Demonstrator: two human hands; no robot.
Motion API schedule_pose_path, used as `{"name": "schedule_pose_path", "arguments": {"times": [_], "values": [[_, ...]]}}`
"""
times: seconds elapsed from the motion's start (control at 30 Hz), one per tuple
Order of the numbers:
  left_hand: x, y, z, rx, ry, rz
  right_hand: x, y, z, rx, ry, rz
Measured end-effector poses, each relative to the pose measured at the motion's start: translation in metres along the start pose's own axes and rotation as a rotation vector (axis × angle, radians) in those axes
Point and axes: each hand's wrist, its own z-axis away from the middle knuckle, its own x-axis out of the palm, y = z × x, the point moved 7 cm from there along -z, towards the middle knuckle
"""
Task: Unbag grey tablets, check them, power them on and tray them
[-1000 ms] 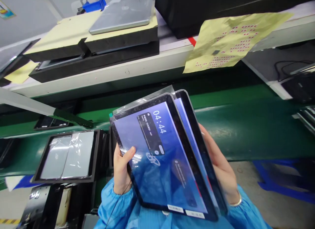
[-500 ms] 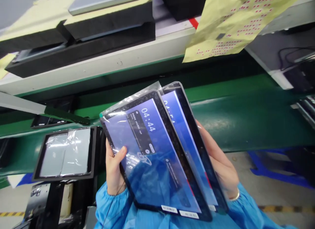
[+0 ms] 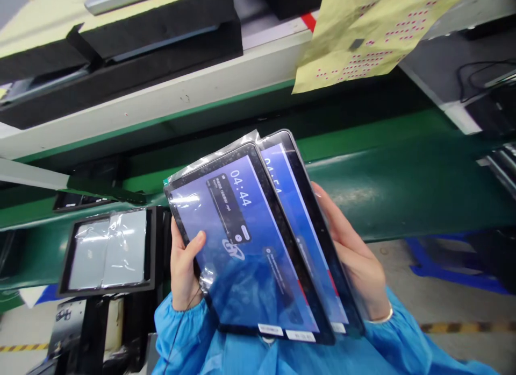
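Flanking tablets (image 3: pixel 245 246): foam tray (image 3: pixel 108 251), conveyor (image 3: pixel 403 192)

One head-worn camera looks forward and steeply down, close over two tablets (image 3: pixel 258 240) held near the chest, with a green conveyor (image 3: pixel 403 192) beyond and a shelf (image 3: pixel 161 100) farthest away.

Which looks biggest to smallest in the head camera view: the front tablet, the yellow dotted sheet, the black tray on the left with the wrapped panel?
1. front tablet, though it is closest to the camera, which inflates it.
2. yellow dotted sheet, partly cut off by the top edge, so its full size is unsure.
3. black tray with the wrapped panel.
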Motion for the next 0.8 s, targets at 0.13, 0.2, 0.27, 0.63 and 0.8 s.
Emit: {"name": "schedule_pose_path", "arguments": {"times": [0.13, 0.2, 0.27, 0.63, 0.8], "values": [[-0.012, -0.007, -0.02, 0.019, -0.021, -0.034, 0.0, 0.03, -0.026, 0.116, -0.001, -0.141], [-0.026, -0.016, -0.033, 0.009, -0.04, -0.062, -0.008, 0.053, -0.04, 0.177, 0.007, -0.095], [-0.05, -0.026, -0.047, 0.029, -0.026, -0.111, -0.023, 0.079, -0.054, 0.223, 0.055, -0.028], [-0.174, -0.12, -0.135, -0.148, 0.036, -0.203, -0.07, 0.192, -0.132, 0.245, 0.055, 0.062], [-0.183, -0.153, -0.171, -0.183, -0.018, -0.282, -0.037, 0.248, -0.142, 0.231, -0.058, 0.142]]}}
